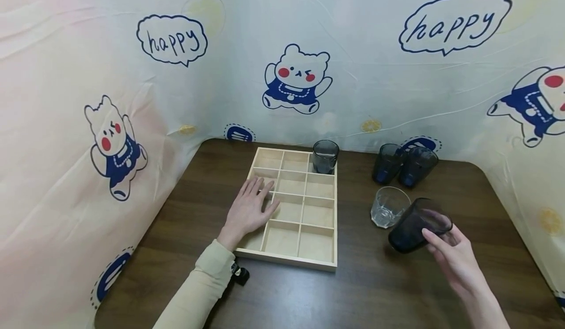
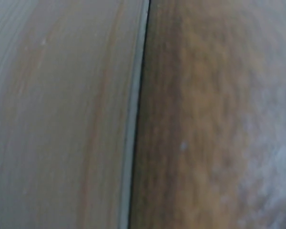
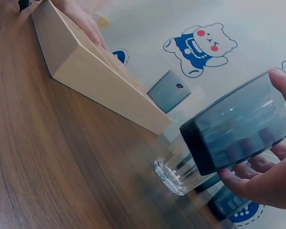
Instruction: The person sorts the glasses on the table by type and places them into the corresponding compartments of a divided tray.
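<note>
My right hand [image 1: 456, 260] holds a dark tinted drinking glass [image 1: 408, 231] tilted above the table, thumb on one side and fingers round the other, as the right wrist view also shows. Just behind it a clear glass [image 1: 385, 210] stands on the table. My left hand [image 1: 248, 212] rests on the left side of a pale wooden divided box [image 1: 287, 262], fingers spread over its compartments. One grey tinted glass [image 1: 325, 158] stands in the box's far right compartment. The left wrist view shows only the blurred box side [image 2: 62, 114] and the table.
Two dark blue glasses [image 1: 386, 164] stand side by side at the back right. A printed cloth [image 1: 353, 74] with bears hangs along the back and sides of the brown wooden table [image 1: 357, 294]. A small black object [image 1: 241, 276] is by my left wrist.
</note>
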Tool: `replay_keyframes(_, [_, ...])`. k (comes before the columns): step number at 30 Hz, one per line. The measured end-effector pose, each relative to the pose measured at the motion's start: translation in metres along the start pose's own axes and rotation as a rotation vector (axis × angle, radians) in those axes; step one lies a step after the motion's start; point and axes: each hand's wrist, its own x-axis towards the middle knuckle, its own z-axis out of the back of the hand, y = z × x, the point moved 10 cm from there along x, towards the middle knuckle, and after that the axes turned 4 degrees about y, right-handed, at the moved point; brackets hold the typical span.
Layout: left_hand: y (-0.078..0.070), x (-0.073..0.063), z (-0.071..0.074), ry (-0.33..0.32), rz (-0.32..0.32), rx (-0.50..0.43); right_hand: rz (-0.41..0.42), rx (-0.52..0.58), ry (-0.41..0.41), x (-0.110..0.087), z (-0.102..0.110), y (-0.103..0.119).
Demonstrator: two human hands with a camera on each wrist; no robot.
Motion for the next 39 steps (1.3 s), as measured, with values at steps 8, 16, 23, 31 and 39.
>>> replay_keyframes(8, [0.001,0.001,0.003,-0.011,-0.012,0.003,0.019,-0.015,0.019,0.001,-0.017,-0.006])
replay_keyframes(16, [0.002,0.003,0.005,-0.015,-0.017,0.003,0.010,-0.064,0.069,0.006,-0.045,-0.008])
replay_keyframes(23, [0.003,0.003,0.004,-0.008,-0.004,0.000,-0.031,-0.132,0.118,0.018,-0.073,-0.011])
replay_keyframes(31, [0.004,0.002,0.003,-0.012,-0.001,-0.009,-0.085,-0.164,0.127,0.035,-0.094,-0.022])
replay_keyframes(39, [0.003,0.002,-0.002,0.003,-0.003,-0.010,-0.121,-0.181,0.053,0.057,-0.110,-0.029])
